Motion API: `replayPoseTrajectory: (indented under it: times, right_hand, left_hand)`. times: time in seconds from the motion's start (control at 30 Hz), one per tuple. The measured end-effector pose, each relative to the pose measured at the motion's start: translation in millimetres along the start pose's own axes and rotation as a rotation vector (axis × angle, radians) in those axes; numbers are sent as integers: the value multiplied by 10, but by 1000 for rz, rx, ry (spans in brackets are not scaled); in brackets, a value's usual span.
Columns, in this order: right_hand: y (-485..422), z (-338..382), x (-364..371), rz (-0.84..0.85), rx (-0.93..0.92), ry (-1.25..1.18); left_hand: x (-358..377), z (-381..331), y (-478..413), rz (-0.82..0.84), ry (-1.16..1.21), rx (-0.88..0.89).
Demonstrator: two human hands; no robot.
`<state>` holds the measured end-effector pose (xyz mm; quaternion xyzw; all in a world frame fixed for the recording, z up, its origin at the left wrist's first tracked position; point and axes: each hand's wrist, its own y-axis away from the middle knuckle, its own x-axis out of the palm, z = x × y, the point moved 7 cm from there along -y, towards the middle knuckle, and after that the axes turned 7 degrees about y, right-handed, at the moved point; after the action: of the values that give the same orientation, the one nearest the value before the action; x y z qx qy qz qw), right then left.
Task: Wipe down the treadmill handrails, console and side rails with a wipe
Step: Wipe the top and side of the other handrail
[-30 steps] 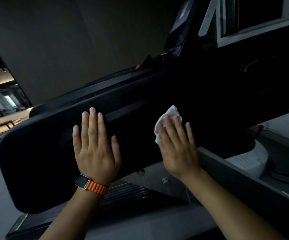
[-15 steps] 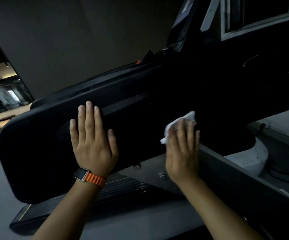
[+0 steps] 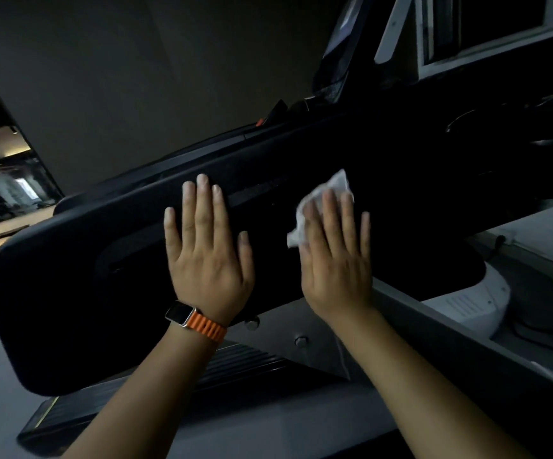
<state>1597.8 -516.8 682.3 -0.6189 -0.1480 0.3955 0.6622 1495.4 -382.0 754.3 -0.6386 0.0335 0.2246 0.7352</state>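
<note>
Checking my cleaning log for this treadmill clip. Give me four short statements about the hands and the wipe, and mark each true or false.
1. The right hand presses a white wipe against the black panel. True.
2. The left hand holds a second wipe. False: it rests bare and flat on the panel.
3. A watch with an orange strap sits on the left wrist. True.
4. The wipe lies on the floor. False: it is under the right hand's fingers, on the panel.

An orange-strapped watch [image 3: 199, 321]; a grey wall [image 3: 136, 77] behind; a white-framed window [image 3: 500, 44] upper right; a lit room [image 3: 0, 193] far left.
</note>
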Motion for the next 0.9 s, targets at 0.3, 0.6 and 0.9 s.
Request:
replayPoseTrajectory:
  times: [0.3, 0.6, 0.9]
  right_hand:
    - [781, -234, 277, 62, -98, 116]
    - [-17, 207, 41, -15, -176, 15]
    - [-169, -25, -94, -35, -26, -46]
  left_hand:
    - [40, -78, -16, -21, -13, -1]
    - [57, -73, 3, -61, -11, 20]
    - [56, -74, 2, -41, -23, 12]
